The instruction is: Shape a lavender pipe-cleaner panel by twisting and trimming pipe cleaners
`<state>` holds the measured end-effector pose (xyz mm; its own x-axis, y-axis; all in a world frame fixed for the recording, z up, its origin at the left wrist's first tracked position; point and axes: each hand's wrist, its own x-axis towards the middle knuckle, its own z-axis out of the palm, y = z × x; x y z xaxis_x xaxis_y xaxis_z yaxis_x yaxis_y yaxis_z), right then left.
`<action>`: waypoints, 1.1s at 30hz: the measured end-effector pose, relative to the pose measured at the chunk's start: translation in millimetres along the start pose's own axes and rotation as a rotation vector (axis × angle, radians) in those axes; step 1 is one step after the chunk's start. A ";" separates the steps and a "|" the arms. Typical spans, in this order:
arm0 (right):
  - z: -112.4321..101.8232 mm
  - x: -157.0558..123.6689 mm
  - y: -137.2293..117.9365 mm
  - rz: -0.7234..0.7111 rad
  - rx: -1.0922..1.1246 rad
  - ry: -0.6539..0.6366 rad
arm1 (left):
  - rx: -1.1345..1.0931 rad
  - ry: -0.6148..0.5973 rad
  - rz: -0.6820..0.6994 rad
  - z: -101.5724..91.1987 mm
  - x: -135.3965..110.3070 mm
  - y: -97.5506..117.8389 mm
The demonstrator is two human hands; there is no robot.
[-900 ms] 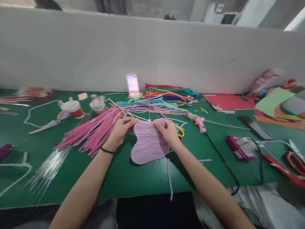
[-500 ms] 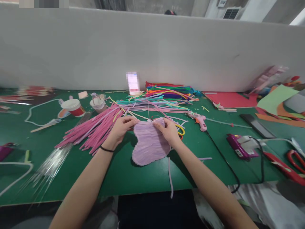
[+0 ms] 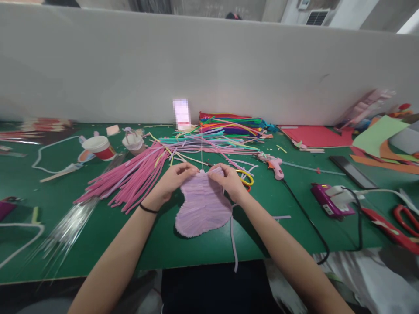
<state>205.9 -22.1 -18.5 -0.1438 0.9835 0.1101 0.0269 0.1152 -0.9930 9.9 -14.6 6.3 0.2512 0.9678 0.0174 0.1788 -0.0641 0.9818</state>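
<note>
A flat lilac piece made of pipe cleaners (image 3: 203, 209), with a fuzzy edge and two rounded lobes, hangs between my hands just over the table. My left hand (image 3: 172, 179) pinches its upper left edge between thumb and fingers. At the upper right edge, my right hand (image 3: 229, 181) has a similar pinch. From the top middle, between my fingertips, a thin straight wire (image 3: 202, 148) rises. A loose lilac pipe cleaner (image 3: 233, 244) lies by the lower right of the piece. Yellow-handled scissors (image 3: 247, 178) show partly behind my right hand.
Pink pipe cleaners (image 3: 127, 183) and clear thin sticks (image 3: 77, 218) spread at left, near a paper cup (image 3: 100, 147). Multicoloured pipe cleaners (image 3: 229, 131) lie behind. At right are a pink glue gun (image 3: 276, 168), its black cord, a purple power strip (image 3: 330, 203) and red-handled scissors (image 3: 406, 222).
The lilac piece has come slightly down and to the left, toward me. My left hand has slid inward along the top edge, closer to my right hand.
</note>
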 end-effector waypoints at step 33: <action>9.7 -2.9 1.2 0.116 0.028 -0.040 | -0.126 -0.237 -0.392 14.7 -4.2 -9.5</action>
<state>196.8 -26.2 -20.4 -0.1811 0.9834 -0.0072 0.0182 -0.0039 -0.9998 21.1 -21.6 -5.9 0.4009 0.8297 -0.3884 0.1902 0.3394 0.9212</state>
